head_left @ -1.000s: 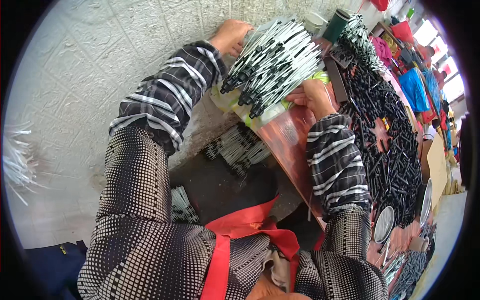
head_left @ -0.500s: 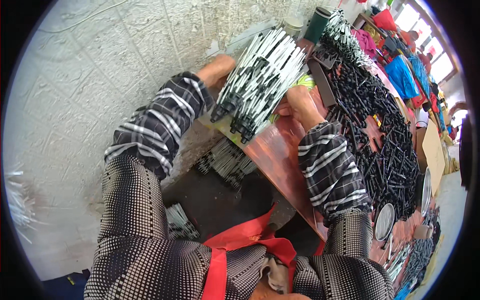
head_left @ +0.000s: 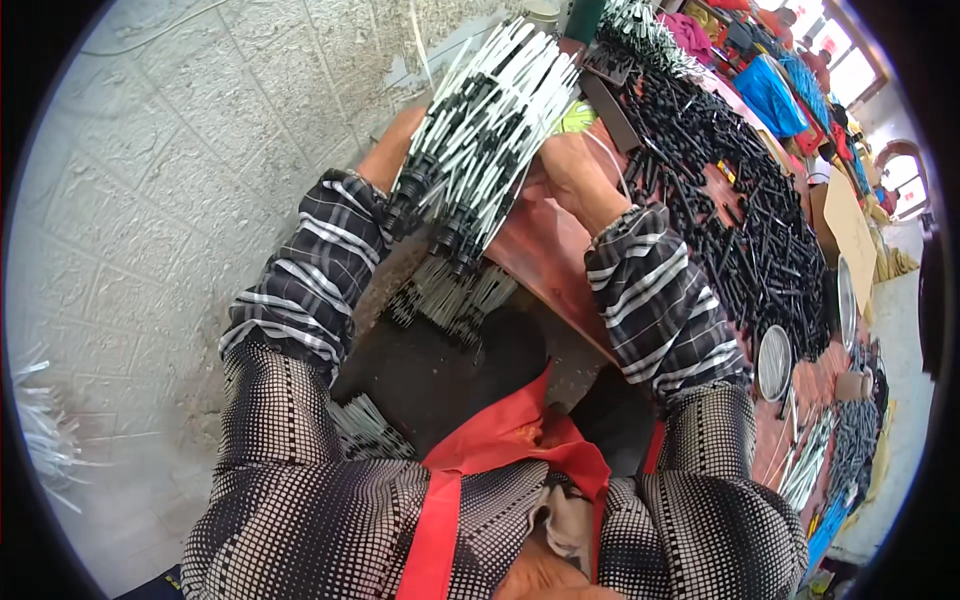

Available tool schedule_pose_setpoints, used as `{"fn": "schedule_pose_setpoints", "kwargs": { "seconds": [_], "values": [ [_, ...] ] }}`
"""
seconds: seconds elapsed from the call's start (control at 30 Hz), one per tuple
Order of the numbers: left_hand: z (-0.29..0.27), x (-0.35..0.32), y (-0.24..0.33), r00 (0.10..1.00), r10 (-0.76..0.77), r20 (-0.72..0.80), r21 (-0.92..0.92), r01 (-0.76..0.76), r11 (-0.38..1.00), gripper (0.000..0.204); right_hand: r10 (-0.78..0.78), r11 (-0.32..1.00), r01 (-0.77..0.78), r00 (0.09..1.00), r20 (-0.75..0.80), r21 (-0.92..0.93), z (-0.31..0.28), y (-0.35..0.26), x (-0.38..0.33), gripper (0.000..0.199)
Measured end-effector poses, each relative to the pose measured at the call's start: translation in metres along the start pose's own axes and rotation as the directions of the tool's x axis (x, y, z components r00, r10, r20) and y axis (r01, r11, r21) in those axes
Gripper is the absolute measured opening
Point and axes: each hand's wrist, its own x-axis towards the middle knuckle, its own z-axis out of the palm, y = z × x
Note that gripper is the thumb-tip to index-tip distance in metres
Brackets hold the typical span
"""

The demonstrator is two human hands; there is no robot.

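- A big bundle of pens [head_left: 480, 140], white barrels with black ends, is held up between the person's two hands, above the near-left edge of the reddish-brown table [head_left: 545, 260] and in front of the pale tiled wall [head_left: 170, 170].
- The bundle's long axis runs on a slant from lower left to upper right: the black ends point down and left toward the person's left sleeve, while the white ends fan out toward the upper right.
- The left hand [head_left: 395, 150] sits behind and under the bundle, mostly hidden by it; only the wrist and part of the back of the hand show, so its grip cannot be told for certain, though it presses against the bundle's left side.
- The right hand [head_left: 580, 175] clasps the bundle's right side, palm against the barrels and fingers curled round them.
- Both forearms wear black-and-white plaid sleeves [head_left: 660, 300].
- Below the bundle, more pens [head_left: 450, 295] lie in a loose heap in the dark gap beside the table edge.
- On the table to the right spreads a wide pile of black pen parts [head_left: 760, 230], well apart from the held bundle.
- A round metal dish [head_left: 775, 362] rests near the table's right end.
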Motion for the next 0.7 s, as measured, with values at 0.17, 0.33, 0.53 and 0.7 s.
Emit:
{"fn": "schedule_pose_setpoints", "kwargs": {
  "seconds": [0.17, 0.33, 0.53, 0.7],
  "values": [
    [-0.025, -0.011, 0.0, 0.988, -0.103, -0.113, 0.034, 0.107, 0.994, 0.037, -0.116, 0.989, 0.121, 0.991, 0.066, -0.087, 0.003, -0.021, -0.054, 0.026],
    [0.037, -0.062, 0.058, 0.928, 0.327, 0.176, 0.698, -0.352, 0.623, 0.034, -0.38, 0.906, 0.399, 0.914, 0.143, -0.142, -0.027, -0.03, -0.114, 0.026],
    [0.119, -0.124, 0.051, 0.906, 0.367, -0.21, 0.325, -0.289, 0.9, 0.029, -0.641, 0.739, 0.639, 0.764, 0.069, -0.214, -0.057, 0.006, -0.18, 0.023],
    [0.179, -0.187, 0.005, 0.937, 0.285, -0.203, -0.107, -0.311, 0.944, 0.029, -0.857, 0.44, 0.733, 0.515, 0.001, -0.519, -0.086, 0.076, -0.222, 0.02]
  ]
}}
